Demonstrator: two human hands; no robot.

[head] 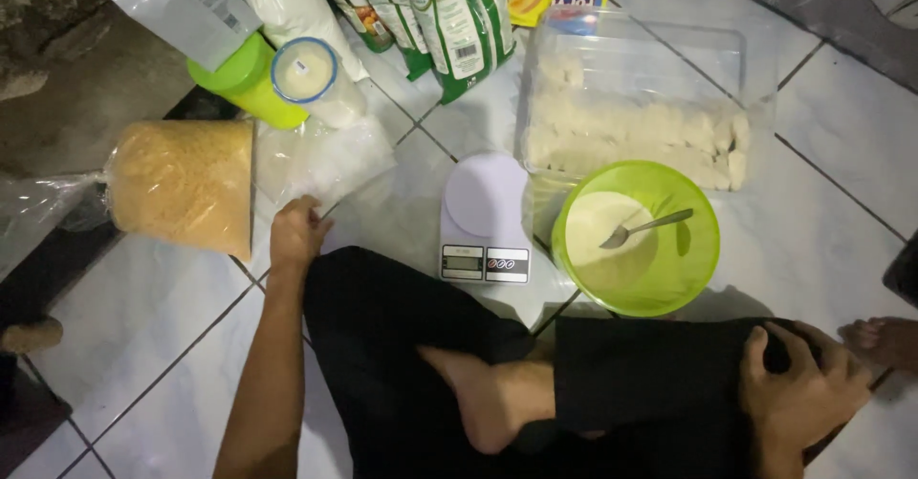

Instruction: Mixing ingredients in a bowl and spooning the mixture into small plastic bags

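**Left hand on a limp plastic bag, right hand resting on the knee**

Nearest, the person sits cross-legged on the white tiled floor (143, 326) in black trousers. The right hand (798, 383) lies curled over the right knee, clasping only cloth. Further out on the left, the left hand (296, 232) sits knuckles up, fingers bent onto the near edge of a clear plastic bag (325, 159) that lies flat on the tiles; whether it pinches the film or merely presses it I cannot tell. The bag looks thin, soft and slippery, likely light and prone to sagging, so its bunched edge seems the surest hold. Right of it stands a small white kitchen scale (485, 216), then a green bowl (638, 238) of white powder with a spoon (645, 228). Left lies a bag of golden crumbs (182, 185). Farther off are a clear tub of pale pieces (636, 106), a green-lidded jar (244, 77) and green packets (459, 20).
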